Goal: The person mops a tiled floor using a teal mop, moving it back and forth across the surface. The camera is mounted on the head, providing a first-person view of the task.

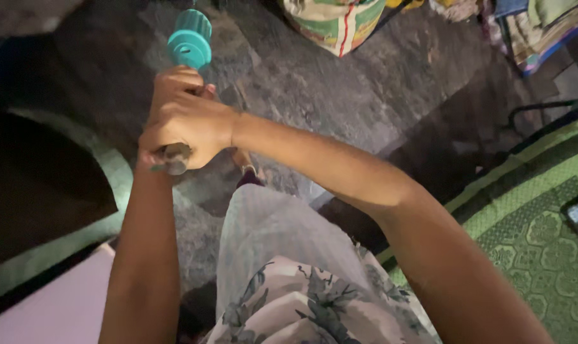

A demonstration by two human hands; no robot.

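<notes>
Both of my hands are clasped together around a long handle. My right hand (190, 124) wraps over the outside. My left hand (154, 150) lies underneath and is mostly hidden by it. The handle's ribbed teal plastic end (190, 41) sticks out above my fists. A short metallic stub of the handle (174, 160) shows below them. The rest of the tool is hidden behind my arms and leg.
Grey stone floor (340, 95) lies below. A printed sack (333, 22) stands at the top centre, folded cloths (543, 28) at the top right. A green patterned mat (531, 216) is at right. A dark rounded shape (28, 185) is at left.
</notes>
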